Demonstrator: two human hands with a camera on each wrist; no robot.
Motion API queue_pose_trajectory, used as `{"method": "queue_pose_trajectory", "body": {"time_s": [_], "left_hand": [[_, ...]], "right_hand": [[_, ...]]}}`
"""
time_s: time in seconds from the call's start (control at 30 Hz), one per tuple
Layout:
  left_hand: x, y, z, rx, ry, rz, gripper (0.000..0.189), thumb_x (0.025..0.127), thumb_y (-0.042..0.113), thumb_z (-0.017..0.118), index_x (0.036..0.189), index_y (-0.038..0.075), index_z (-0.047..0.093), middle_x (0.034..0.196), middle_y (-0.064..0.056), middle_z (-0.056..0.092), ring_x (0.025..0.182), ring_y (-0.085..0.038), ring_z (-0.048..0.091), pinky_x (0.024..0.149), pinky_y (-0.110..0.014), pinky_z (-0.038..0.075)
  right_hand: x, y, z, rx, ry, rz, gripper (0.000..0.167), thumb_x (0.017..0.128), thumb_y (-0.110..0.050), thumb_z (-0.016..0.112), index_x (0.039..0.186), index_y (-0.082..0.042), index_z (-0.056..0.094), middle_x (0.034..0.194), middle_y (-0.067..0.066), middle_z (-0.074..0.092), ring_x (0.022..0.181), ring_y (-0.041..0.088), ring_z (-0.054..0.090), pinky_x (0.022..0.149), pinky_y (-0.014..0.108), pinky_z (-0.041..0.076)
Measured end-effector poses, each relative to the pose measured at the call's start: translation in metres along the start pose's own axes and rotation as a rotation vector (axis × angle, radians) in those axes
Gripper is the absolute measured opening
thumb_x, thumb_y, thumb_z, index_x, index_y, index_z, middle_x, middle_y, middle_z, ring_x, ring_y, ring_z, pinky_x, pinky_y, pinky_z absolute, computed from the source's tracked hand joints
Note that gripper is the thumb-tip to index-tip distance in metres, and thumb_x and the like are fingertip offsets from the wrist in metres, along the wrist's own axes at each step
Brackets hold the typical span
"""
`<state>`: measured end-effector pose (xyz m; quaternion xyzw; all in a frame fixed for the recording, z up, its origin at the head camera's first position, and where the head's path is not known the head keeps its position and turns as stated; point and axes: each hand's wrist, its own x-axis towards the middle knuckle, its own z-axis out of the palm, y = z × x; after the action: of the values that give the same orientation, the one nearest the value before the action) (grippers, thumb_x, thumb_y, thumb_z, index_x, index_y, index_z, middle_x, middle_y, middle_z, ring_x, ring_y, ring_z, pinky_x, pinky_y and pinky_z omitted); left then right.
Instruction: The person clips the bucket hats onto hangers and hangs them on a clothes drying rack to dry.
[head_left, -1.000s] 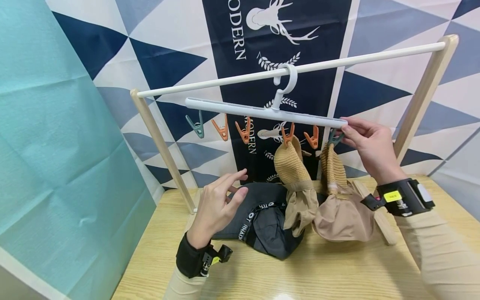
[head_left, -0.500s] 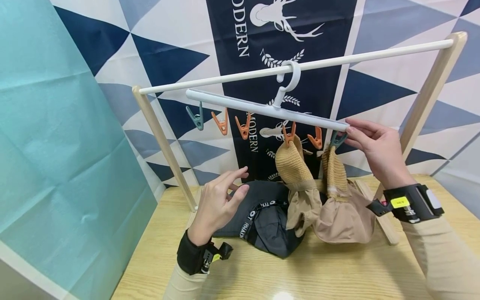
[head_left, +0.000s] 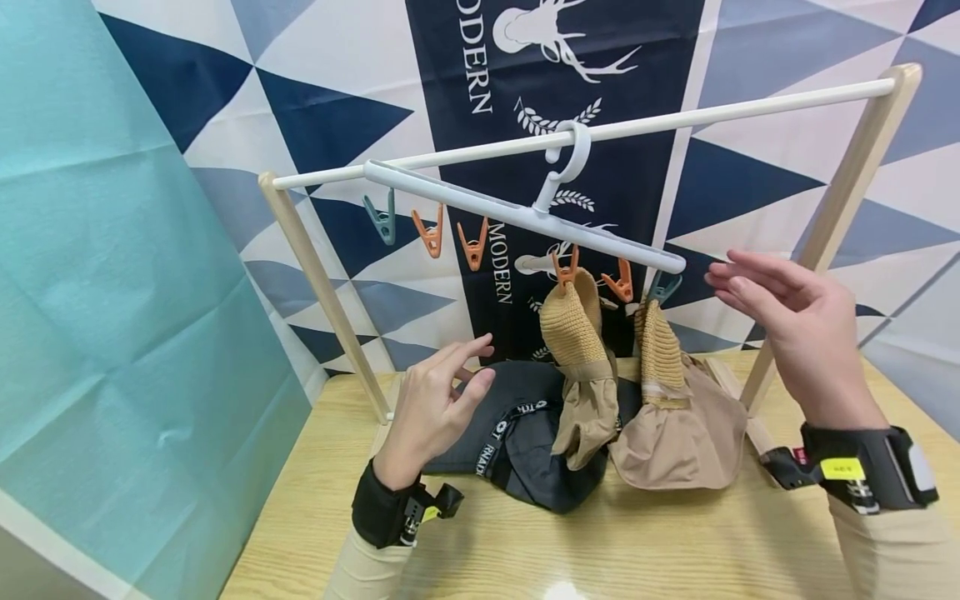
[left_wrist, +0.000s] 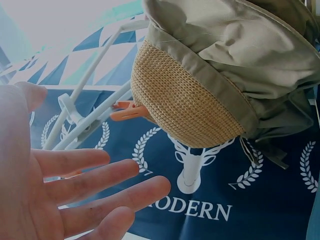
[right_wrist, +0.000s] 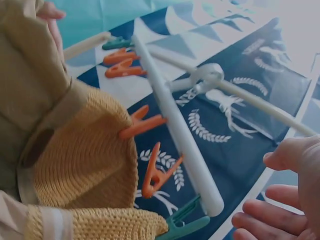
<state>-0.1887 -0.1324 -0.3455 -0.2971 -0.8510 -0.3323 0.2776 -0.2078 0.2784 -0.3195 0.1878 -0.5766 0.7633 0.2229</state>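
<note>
A white clip hanger (head_left: 525, 218) hangs by its hook on the rail, its right end tilted down. Beige fabric headwear with woven straw parts (head_left: 576, 329) hangs from an orange clip (head_left: 566, 265) and the rightmost green clip (head_left: 663, 287); whether it is one hat or two I cannot tell. My right hand (head_left: 806, 333) is apart from the hanger's right end, fingers loosely bent and holding nothing. Low at the left, my left hand (head_left: 438, 408) holds nothing, its fingers spread in the left wrist view. Behind it lies a black hat (head_left: 517, 425) with a lettered band.
A wooden stand with a white rail (head_left: 720, 118) spans the table (head_left: 480, 550). More orange clips (head_left: 474, 244) and a green clip (head_left: 381, 218) hang at the hanger's left. A patterned cloth (head_left: 337, 108) covers the back; a teal sheet (head_left: 135, 317) stands at the left.
My right hand has let go of the hanger's right end and drawn away right and down. The hanger's left end has risen while its right end has sunk. My left hand stays put.
</note>
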Motion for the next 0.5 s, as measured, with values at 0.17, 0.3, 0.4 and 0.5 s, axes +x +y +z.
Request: {"method": "queue_pose_trajectory", "body": {"time_s": [0.17, 0.3, 0.4, 0.5], "left_hand": [[0.0, -0.002, 0.002, 0.006, -0.01, -0.002, 0.078, 0.116, 0.071, 0.036, 0.148, 0.011, 0.074, 0.129, -0.007, 0.085, 0.084, -0.017, 0.082, 0.064, -0.025, 0.057], [0.0, -0.004, 0.002, 0.0, -0.008, -0.01, 0.079, 0.116, 0.072, 0.036, 0.148, 0.011, 0.074, 0.129, -0.006, 0.085, 0.085, -0.017, 0.082, 0.063, -0.027, 0.057], [0.0, -0.004, 0.001, -0.002, -0.001, -0.007, 0.079, 0.115, 0.072, 0.036, 0.147, 0.011, 0.075, 0.127, -0.006, 0.085, 0.084, -0.017, 0.081, 0.063, -0.025, 0.056], [0.0, -0.005, 0.0, -0.001, 0.003, -0.007, 0.078, 0.115, 0.072, 0.037, 0.147, 0.011, 0.075, 0.127, -0.005, 0.085, 0.084, -0.017, 0.082, 0.064, -0.022, 0.055]], "right_hand": [[-0.018, -0.002, 0.002, 0.013, 0.002, -0.018, 0.038, 0.106, 0.011, 0.066, 0.145, 0.011, 0.068, 0.126, 0.009, 0.087, 0.115, 0.015, 0.085, 0.1, 0.023, 0.063], [-0.023, 0.0, 0.003, -0.025, 0.001, -0.022, 0.039, 0.106, 0.011, 0.066, 0.145, 0.012, 0.067, 0.127, 0.008, 0.087, 0.115, 0.013, 0.085, 0.1, 0.022, 0.063], [-0.025, -0.001, 0.005, -0.078, 0.009, -0.015, 0.04, 0.105, 0.01, 0.068, 0.145, 0.009, 0.068, 0.126, 0.004, 0.087, 0.115, 0.01, 0.084, 0.099, 0.019, 0.062], [-0.029, -0.004, 0.011, -0.22, 0.016, 0.043, 0.042, 0.106, 0.004, 0.071, 0.148, 0.001, 0.069, 0.125, -0.006, 0.087, 0.113, 0.004, 0.083, 0.097, 0.013, 0.06]]}}
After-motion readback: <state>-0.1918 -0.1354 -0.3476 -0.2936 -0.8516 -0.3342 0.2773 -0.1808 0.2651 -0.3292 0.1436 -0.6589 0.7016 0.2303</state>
